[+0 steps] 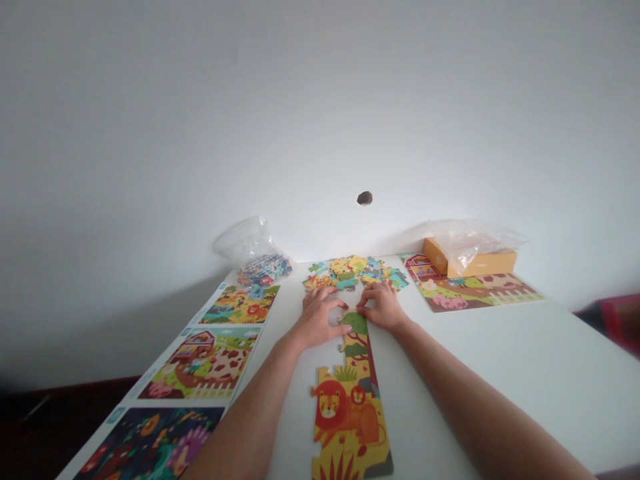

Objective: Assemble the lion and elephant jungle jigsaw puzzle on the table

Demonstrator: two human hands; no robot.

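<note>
Where yellow-green lion jigsaw strip (pixel 355 410) points lengthwise forward, left edge knobbed, left fingers (pixel 336 303) spread, right fingers (pixel 369 293) bunched, hold unclear

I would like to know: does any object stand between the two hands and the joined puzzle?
Nothing visible does. The left hand and right hand are both at the far end of the puzzle; the loose pieces lie beyond them.

I'm getting soft, greyish light, seemingly from the right: the wall (pixel 320 100) dims leftward, with deep shadow past the table (pixel 500 373)'s left edge. Glints catch the clear bag (pixel 465 250) along the far edge, where the puzzle pieces (pixel 356 265) look soft. Wide-angle stretch pulls the near edge.
</note>
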